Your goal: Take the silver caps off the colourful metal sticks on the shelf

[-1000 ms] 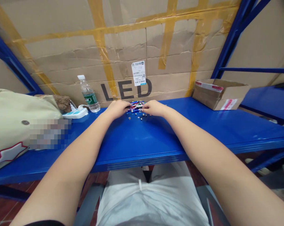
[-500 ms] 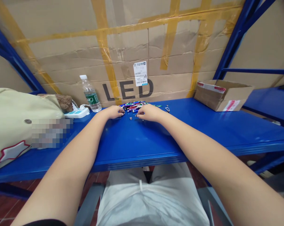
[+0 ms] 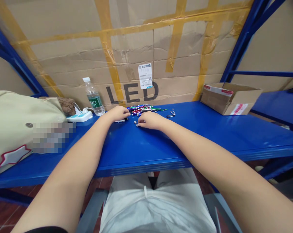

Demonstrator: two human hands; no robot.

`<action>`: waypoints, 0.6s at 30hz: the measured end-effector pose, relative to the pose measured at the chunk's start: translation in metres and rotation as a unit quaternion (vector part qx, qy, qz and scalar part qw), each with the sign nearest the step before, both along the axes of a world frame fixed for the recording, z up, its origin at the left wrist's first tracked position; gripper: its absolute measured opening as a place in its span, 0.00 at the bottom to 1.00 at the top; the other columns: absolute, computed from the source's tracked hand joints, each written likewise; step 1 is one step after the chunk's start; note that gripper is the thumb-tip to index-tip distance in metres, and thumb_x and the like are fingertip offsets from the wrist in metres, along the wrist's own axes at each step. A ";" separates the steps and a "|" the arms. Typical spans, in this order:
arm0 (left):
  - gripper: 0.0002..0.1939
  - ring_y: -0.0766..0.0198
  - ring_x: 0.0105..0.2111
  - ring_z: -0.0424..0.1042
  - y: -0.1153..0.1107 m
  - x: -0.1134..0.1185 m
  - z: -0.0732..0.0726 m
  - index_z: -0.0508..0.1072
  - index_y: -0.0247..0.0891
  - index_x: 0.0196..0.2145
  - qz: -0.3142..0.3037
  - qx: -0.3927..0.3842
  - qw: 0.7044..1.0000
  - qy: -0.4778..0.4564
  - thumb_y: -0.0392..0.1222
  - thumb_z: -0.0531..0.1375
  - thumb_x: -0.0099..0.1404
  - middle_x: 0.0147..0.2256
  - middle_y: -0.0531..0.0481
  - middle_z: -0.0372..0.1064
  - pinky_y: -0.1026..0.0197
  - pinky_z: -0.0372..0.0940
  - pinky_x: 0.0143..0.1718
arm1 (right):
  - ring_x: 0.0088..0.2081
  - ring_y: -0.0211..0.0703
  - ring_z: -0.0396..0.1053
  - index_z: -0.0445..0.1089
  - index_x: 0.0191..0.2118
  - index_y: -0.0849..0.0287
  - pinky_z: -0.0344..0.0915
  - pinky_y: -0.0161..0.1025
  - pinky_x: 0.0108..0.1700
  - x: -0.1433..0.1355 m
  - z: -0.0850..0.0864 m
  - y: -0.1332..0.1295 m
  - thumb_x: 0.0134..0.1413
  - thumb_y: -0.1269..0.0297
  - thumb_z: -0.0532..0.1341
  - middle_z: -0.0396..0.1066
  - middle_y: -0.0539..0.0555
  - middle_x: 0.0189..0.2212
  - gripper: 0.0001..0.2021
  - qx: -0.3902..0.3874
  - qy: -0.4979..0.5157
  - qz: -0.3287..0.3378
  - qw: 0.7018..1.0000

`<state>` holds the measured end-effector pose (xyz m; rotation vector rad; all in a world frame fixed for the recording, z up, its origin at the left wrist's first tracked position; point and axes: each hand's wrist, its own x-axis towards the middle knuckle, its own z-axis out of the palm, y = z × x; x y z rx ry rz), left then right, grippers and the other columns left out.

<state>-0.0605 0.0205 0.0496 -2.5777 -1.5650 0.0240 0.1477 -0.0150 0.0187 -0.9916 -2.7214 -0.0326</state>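
On the blue table (image 3: pixel 146 145) lies a pile of colourful pens (image 3: pixel 143 110), blue, red and green. My left hand (image 3: pixel 118 113) is at the pile's left edge with its fingers bent down; whether they hold anything is too small to tell. Just below that hand a dark and silver pen-like piece (image 3: pixel 121 121) rests on the table. My right hand (image 3: pixel 148 120) is in front of the pile, fingers curled together beside a few tiny metal parts (image 3: pixel 135 123). What its fingertips grip, if anything, is hidden. A metal carabiner (image 3: pixel 171 113) lies right of the pile.
A water bottle (image 3: pixel 94 97) and a white power strip (image 3: pixel 80 116) stand at the left, near a pale bag (image 3: pixel 22 119). At the right sits an open cardboard box (image 3: pixel 229 97). Large taped cardboard (image 3: pixel 185 81) rises behind the table.
My left hand has lifted slightly up and right, showing the dark and silver piece below it. My right hand has moved slightly down and left, uncovering more of the pile and the carabiner.
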 end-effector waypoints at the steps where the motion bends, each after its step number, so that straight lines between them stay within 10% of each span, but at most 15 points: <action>1: 0.20 0.62 0.30 0.67 -0.003 0.004 0.002 0.75 0.37 0.32 -0.006 0.007 1.000 -0.013 0.50 0.48 0.64 0.31 0.48 0.73 0.63 0.56 0.30 | 0.34 0.41 0.67 0.75 0.38 0.60 0.56 0.36 0.35 0.001 0.001 0.001 0.56 0.64 0.56 0.74 0.56 0.35 0.11 0.000 0.009 -0.002 1.000; 18: 0.15 0.64 0.36 0.71 -0.019 0.035 0.000 0.76 0.42 0.41 -0.094 -0.116 0.987 -0.056 0.50 0.58 0.60 0.38 0.53 0.75 0.65 0.60 0.35 | 0.35 0.40 0.70 0.76 0.39 0.58 0.60 0.33 0.34 0.027 0.012 0.010 0.50 0.65 0.62 0.76 0.53 0.35 0.10 -0.102 -0.008 -0.072 0.992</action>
